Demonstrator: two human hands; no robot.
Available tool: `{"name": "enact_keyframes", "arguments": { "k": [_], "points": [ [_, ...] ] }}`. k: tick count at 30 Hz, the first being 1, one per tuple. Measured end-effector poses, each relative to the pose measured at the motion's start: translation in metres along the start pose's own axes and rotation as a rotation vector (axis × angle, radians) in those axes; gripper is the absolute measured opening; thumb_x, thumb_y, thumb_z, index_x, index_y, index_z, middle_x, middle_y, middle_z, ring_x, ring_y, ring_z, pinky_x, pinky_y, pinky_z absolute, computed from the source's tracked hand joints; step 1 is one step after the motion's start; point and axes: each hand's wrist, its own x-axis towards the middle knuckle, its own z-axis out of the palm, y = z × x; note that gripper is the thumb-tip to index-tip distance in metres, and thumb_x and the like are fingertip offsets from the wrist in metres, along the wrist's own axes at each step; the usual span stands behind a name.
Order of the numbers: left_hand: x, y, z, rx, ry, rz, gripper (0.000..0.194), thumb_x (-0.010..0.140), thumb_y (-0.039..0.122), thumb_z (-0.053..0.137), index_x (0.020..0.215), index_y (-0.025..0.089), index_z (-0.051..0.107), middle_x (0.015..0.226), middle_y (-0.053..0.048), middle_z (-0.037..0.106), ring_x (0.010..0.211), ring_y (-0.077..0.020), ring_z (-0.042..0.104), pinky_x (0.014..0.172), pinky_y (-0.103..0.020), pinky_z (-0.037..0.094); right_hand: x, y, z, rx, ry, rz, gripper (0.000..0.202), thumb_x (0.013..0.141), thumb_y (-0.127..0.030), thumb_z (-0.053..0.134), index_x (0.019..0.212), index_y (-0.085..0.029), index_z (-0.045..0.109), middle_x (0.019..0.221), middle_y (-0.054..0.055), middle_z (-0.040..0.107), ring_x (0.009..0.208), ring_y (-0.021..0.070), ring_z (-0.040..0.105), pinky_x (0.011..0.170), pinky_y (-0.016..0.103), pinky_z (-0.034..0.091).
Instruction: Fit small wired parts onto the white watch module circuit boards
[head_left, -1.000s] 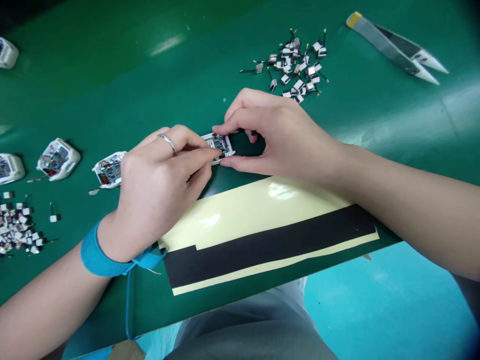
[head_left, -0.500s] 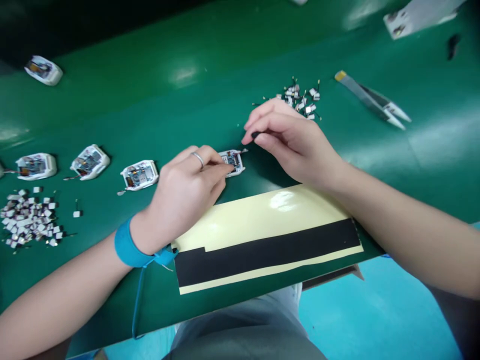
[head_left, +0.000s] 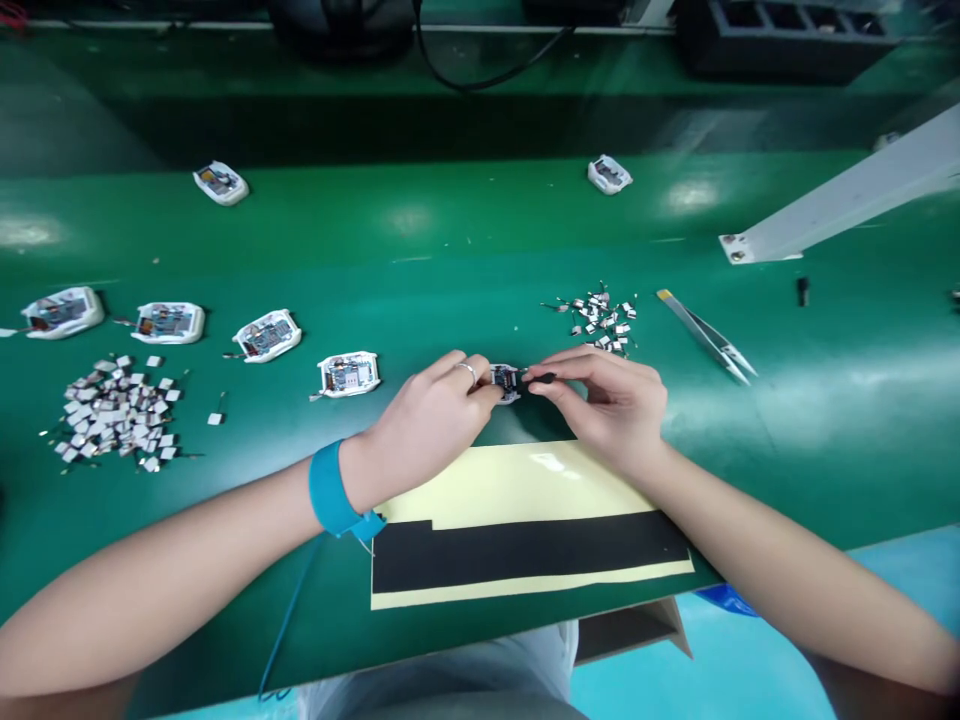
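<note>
My left hand [head_left: 431, 425], with a ring and a blue wrist strap [head_left: 334, 490], has its fingers closed on the left side of a small white device housing [head_left: 506, 383] with a bare circuit board. My right hand [head_left: 611, 400] pinches a small black piece [head_left: 541, 379] at the housing's right end. Just below the hands lies a yellow backing sheet [head_left: 517, 485] with a black strip [head_left: 525, 550] across it. Similar open housings [head_left: 349, 374] stand in a row to the left. My fingers hide part of the held housing.
A pile of small white parts [head_left: 120, 412] lies at the left, and a smaller pile [head_left: 600, 318] is beyond my right hand. Tweezers [head_left: 706, 335] lie to its right. A white metal arm [head_left: 840, 195] rises at the right; a black tray [head_left: 787, 40] stands at the back.
The view has shifted, showing more of the table's back. My right hand has come down and left, bringing the black piece to the housing. My left hand still holds the housing.
</note>
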Motion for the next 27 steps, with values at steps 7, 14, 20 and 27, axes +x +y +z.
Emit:
{"name": "enact_keyframes", "arguments": {
  "k": [7,14,20,27],
  "points": [
    [0.0005,0.0000,-0.0003,-0.021,-0.024,-0.015,0.016,0.081,0.012,0.047,0.083,0.013,0.063,0.079,-0.007,0.057,0.076,-0.0161,0.052,0.071,-0.027,0.046,-0.0019,-0.0007,0.0036,-0.072,0.005,-0.126,0.017,0.069,-0.007,0.063,0.081,-0.019,0.060,0.074,0.004,0.065,0.066,0.0129,0.062,0.054,0.023,0.052],
    [0.0001,-0.0003,0.0002,-0.020,-0.015,-0.010,0.015,0.081,0.011,0.047,0.080,0.013,0.062,0.079,-0.007,0.057,0.076,-0.0167,0.052,0.071,-0.028,0.047,-0.0028,-0.0030,0.0072,-0.131,0.014,-0.128,0.016,0.072,-0.009,0.059,0.081,-0.023,0.059,0.073,0.003,0.065,0.063,0.0152,0.062,0.049,0.026,0.052],
    [0.0004,-0.0002,0.0001,-0.008,-0.055,-0.012,0.016,0.081,0.011,0.046,0.080,0.013,0.062,0.079,-0.007,0.057,0.079,-0.0172,0.053,0.074,-0.029,0.046,-0.0042,-0.0010,0.0081,-0.053,0.002,-0.075,0.017,0.070,-0.005,0.060,0.078,-0.020,0.057,0.073,0.003,0.065,0.069,0.0149,0.063,0.057,0.025,0.052],
    [0.0002,-0.0004,-0.0003,0.005,-0.049,-0.008,0.016,0.081,0.011,0.046,0.084,0.013,0.062,0.080,-0.006,0.057,0.077,-0.0173,0.052,0.073,-0.029,0.046,-0.0010,0.0004,0.0098,-0.054,-0.043,-0.030,0.012,0.072,-0.007,0.056,0.076,-0.019,0.055,0.071,0.002,0.063,0.064,0.0135,0.061,0.053,0.024,0.049]
  ]
}}
